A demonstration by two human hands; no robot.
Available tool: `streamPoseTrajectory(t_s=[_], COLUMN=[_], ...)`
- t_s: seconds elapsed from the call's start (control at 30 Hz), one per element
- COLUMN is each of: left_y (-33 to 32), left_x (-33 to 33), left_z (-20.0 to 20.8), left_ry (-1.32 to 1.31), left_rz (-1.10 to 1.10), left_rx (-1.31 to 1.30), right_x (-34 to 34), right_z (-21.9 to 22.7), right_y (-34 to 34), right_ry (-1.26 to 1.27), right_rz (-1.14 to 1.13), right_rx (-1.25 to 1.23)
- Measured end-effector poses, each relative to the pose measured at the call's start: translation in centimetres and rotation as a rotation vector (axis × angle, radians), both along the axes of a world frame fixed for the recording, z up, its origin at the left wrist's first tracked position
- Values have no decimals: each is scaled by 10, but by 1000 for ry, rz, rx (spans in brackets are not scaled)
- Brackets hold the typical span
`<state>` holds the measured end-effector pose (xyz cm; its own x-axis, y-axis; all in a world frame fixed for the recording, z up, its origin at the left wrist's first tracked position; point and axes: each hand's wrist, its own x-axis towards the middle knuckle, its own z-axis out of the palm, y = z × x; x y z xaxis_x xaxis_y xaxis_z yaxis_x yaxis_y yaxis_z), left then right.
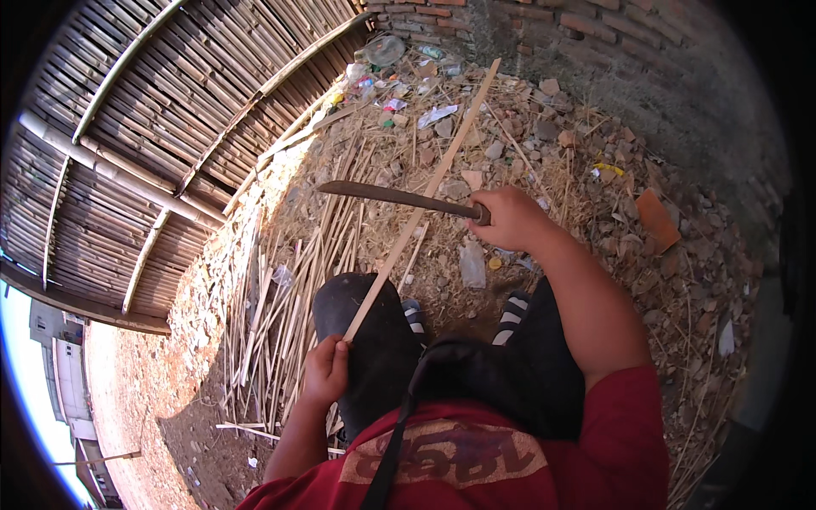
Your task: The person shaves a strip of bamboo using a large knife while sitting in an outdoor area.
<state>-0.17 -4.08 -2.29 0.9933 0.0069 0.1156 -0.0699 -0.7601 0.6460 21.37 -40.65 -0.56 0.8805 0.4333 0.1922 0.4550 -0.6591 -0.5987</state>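
**Head view: splitting a bamboo strip with a machete**

Head view: gripping the near end of a long bamboo strip (421,204) in the left hand (327,370), fingers closed, strip slanting up over the knee toward the brick wall (595,34). Clutching a machete (391,196) in the right hand (510,218), blade crossing the strip. Sitting beside piled bamboo slats (280,297).

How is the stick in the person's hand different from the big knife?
The bamboo strip is pale, thin and straight; the knife is dark, broader and slightly curved. The left hand holds the strip slanting upward; the right hand holds the knife sideways across it. Both are long and gripped at one end.
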Motion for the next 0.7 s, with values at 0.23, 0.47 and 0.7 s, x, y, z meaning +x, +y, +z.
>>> streamPoseTrajectory(t_s=[0.23,0.47,0.7], left_y=[21,19,25], left_x=[4,7,5], left_z=[3,1,-1], left_ry=[196,258,293], left_rz=[-90,-22,-56], left_rx=[-217,-262,-314], right_x=[-5,-3,0], right_z=[-11,-8,-12], right_y=[19,16,19], right_ry=[-453,-355,-431], right_rz=[125,-36,75], right_rx=[-57,-42,-54])
